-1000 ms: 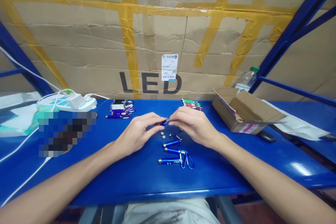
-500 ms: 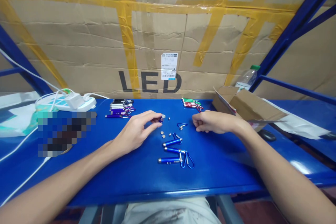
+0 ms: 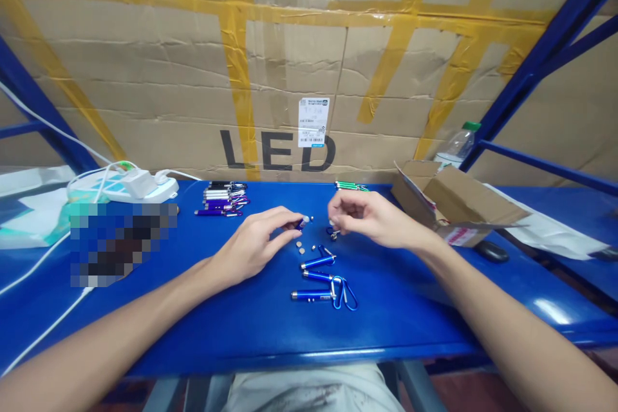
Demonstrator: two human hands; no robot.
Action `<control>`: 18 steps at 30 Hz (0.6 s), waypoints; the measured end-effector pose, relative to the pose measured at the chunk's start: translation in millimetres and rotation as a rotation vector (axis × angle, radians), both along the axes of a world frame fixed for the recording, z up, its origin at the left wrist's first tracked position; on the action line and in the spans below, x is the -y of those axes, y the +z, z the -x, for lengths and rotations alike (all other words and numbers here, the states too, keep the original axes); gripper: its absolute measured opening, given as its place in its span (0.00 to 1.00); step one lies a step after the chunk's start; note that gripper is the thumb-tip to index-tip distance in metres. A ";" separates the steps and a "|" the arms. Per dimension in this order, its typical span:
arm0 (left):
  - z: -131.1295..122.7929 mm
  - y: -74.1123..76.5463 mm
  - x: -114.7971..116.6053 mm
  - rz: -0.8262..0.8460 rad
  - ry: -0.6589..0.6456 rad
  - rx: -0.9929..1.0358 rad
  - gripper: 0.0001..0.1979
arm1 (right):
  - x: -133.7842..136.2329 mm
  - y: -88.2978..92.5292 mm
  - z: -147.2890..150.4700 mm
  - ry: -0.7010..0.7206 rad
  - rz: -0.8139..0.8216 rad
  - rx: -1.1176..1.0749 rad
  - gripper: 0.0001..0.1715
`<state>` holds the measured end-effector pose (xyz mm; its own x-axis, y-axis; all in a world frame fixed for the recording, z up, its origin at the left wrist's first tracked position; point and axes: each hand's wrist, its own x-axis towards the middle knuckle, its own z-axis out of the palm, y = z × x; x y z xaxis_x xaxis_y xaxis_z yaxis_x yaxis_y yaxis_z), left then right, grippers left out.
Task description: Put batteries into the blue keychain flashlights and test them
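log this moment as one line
left hand: pinching small blue piece | right hand: by blue carabiner, grip unclear | table: silver discs, blue penlights | open box: right side

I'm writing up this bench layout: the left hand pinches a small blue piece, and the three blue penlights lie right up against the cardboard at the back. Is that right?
Not quite: the head view shows the three blue penlights well away from the cardboard, toward the near side of the blue table. The left hand does pinch a small blue piece.
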<state>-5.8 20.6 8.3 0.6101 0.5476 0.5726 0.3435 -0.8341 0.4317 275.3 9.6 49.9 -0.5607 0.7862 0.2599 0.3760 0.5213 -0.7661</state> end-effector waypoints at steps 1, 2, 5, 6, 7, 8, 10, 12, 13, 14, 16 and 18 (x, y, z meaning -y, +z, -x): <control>-0.5 0.3 1.4 -0.010 -0.015 -0.009 0.12 | 2.2 -2.8 8.1 -0.009 0.016 -0.100 0.07; -1.0 0.5 2.8 -0.018 -0.031 -0.016 0.12 | 4.0 -6.1 15.6 0.005 0.024 -0.155 0.08; -2.1 0.5 5.9 -0.044 -0.066 -0.024 0.13 | 6.4 -16.0 30.8 0.030 0.036 -0.252 0.11; -2.3 0.3 6.5 -0.053 -0.071 -0.024 0.14 | 6.5 -18.4 33.4 0.030 0.040 -0.271 0.13; -2.4 0.0 6.7 -0.062 -0.072 -0.022 0.14 | 6.4 -20.2 35.2 0.026 0.045 -0.284 0.14; -2.4 -0.2 6.8 -0.071 -0.071 -0.021 0.13 | 6.1 -21.5 36.4 0.018 0.046 -0.294 0.15; -2.2 -0.8 6.6 -0.079 -0.066 -0.025 0.13 | 5.1 -23.3 38.2 -0.001 0.052 -0.307 0.17; -2.0 -1.0 6.3 -0.080 -0.064 -0.030 0.13 | 3.9 -25.0 40.0 -0.014 0.083 -0.327 0.18; -2.0 -0.9 6.3 -0.077 -0.065 -0.033 0.13 | 3.5 -25.8 40.9 -0.016 0.103 -0.338 0.19; -2.0 -0.7 6.2 -0.073 -0.067 -0.035 0.14 | 3.2 -26.6 41.5 -0.018 0.116 -0.348 0.19; -2.3 0.1 6.2 -0.054 -0.070 -0.035 0.14 | 3.6 -27.7 41.7 -0.031 0.087 -0.351 0.17; -2.9 1.0 6.0 -0.014 -0.062 -0.018 0.14 | 5.1 -28.0 40.2 -0.050 -0.040 -0.301 0.13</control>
